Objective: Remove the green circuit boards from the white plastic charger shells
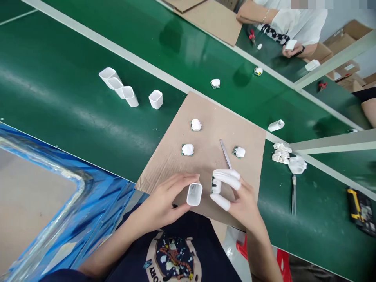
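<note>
My left hand (172,199) is closed around a white rectangular plastic housing (194,194), its open end facing up toward me. Just to the right, my right hand (237,194), with white finger cots on several fingers, pinches a small circuit board with a white part on it (216,185). The board and the housing are apart, both over the cardboard sheet (164,164). Beyond my hands lie similar circuit boards with white lumps (187,149), and a pair of metal tweezers (225,153) rests with one end behind my right fingers.
Several white housings (131,96) stand on the green bench at left. Another housing (276,125) lies near the white divider. Crumpled white scraps (281,152), a metal-handled tool (294,196) and a yellow-black item (360,211) are at right. A co-worker's hand (290,49) is across the bench.
</note>
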{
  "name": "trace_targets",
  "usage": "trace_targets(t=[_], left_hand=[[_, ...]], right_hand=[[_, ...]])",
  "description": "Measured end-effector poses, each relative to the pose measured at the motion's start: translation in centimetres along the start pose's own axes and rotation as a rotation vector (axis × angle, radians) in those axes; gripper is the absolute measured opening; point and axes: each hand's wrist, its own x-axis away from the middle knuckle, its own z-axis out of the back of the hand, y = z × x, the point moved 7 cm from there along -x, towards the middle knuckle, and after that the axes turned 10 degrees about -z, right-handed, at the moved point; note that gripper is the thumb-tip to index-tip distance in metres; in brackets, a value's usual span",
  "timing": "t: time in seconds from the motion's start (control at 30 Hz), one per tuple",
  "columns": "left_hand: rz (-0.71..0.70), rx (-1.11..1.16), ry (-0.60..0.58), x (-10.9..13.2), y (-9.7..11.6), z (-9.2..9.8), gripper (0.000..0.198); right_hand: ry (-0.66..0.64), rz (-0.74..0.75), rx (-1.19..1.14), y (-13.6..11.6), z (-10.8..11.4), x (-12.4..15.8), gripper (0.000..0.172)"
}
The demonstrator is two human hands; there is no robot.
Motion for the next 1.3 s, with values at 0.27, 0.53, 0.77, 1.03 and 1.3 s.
trace_targets(t=[0.27, 0.53, 0.77, 1.03, 1.3], left_hand=[[0.015, 0.12, 0.111, -0.4, 1.5, 0.3, 0.043], [0.309, 0.768, 0.2, -0.2, -0.6, -3.9, 0.037], [0.148, 0.273, -0.221, 0.2, 1.7, -3.6, 0.057], [-0.038, 0.197, 0.175, 0.6, 1.8, -1.8, 0.057], [-0.099, 0.164, 0.178, 0.4, 2.2, -1.2, 0.058]], right_hand=[[0.375, -0.005, -0.529, -1.5, 0.3, 4.5, 0.038], [0.332, -0.207, -0.703, 1.3, -2.2, 4.7, 0.037], [0.414, -0.151, -0.716, 0.7, -0.6, 4.7, 0.042], [0.334, 0.194, -0.483, -3.8, -0.5, 4.6, 0.054], [0.286, 0.284, -0.375, -5.1, -0.9, 4.5, 0.057]])
